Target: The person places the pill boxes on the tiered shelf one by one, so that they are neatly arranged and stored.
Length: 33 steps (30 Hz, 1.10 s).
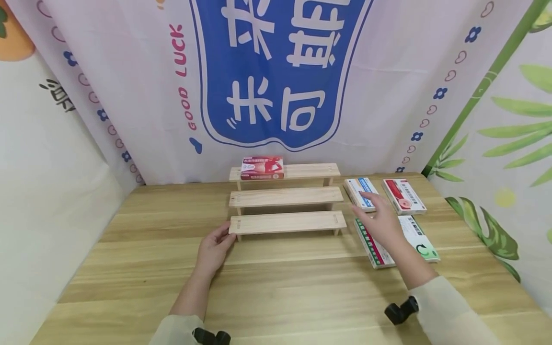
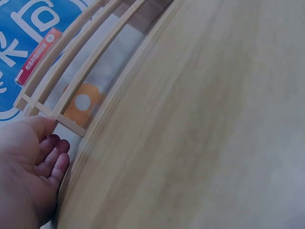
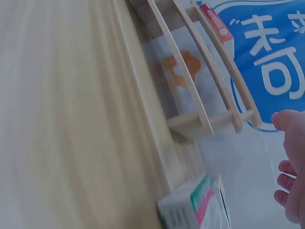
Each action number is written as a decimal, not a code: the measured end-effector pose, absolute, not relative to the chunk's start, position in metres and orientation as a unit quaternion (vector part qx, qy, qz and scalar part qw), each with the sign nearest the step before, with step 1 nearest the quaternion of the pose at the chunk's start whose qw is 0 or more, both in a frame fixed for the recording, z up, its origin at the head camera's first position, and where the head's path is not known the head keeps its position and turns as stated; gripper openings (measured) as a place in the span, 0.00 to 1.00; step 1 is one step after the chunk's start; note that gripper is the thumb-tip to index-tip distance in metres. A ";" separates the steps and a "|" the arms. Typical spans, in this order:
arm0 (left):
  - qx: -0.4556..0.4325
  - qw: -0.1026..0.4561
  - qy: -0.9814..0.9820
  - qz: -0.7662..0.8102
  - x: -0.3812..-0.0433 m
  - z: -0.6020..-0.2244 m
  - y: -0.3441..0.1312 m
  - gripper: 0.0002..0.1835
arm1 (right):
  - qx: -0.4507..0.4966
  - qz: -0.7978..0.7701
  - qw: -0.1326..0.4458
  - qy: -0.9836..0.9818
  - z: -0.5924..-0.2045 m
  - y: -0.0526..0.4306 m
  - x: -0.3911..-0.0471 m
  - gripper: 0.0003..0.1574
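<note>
A three-tier wooden step rack (image 1: 286,223) stands on the table, with a red-and-white medicine box (image 1: 262,168) lying on the left of its top tier. My left hand (image 1: 214,249) holds the rack's lowest tier at its left end, thumb and fingers at the corner. In the left wrist view the other fingers of that hand (image 2: 33,162) curl beside the rack's end. My right hand (image 1: 381,223) hovers with fingers spread over the medicine boxes to the right of the rack, holding nothing. Beneath it are a blue-and-white box (image 1: 356,188) and a green-and-red box (image 1: 372,247), partly hidden.
Further right lie a red-and-white box (image 1: 404,195) and a white-and-green box (image 1: 424,242). A printed cloth (image 1: 379,96) hangs right behind the rack. The wooden table (image 1: 276,297) stretches in front, with patterned sheets at both sides.
</note>
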<state>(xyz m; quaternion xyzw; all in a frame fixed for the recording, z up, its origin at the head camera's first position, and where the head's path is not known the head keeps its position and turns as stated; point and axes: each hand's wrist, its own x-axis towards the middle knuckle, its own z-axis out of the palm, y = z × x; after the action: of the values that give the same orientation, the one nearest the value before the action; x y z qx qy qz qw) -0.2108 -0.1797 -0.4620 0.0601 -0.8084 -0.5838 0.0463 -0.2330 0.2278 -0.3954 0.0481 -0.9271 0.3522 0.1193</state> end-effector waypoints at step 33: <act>0.065 0.037 -0.811 -0.580 -0.214 -0.464 -0.181 0.24 | -0.048 0.242 0.067 -0.967 -0.454 0.345 -0.140 0.44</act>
<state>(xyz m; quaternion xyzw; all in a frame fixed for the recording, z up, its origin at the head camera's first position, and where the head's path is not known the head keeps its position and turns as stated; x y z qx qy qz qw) -0.2139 -0.1805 -0.4637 0.0652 -0.8112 -0.5799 0.0368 -0.1401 0.3446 -0.4540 -0.0483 -0.9668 0.2418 0.0667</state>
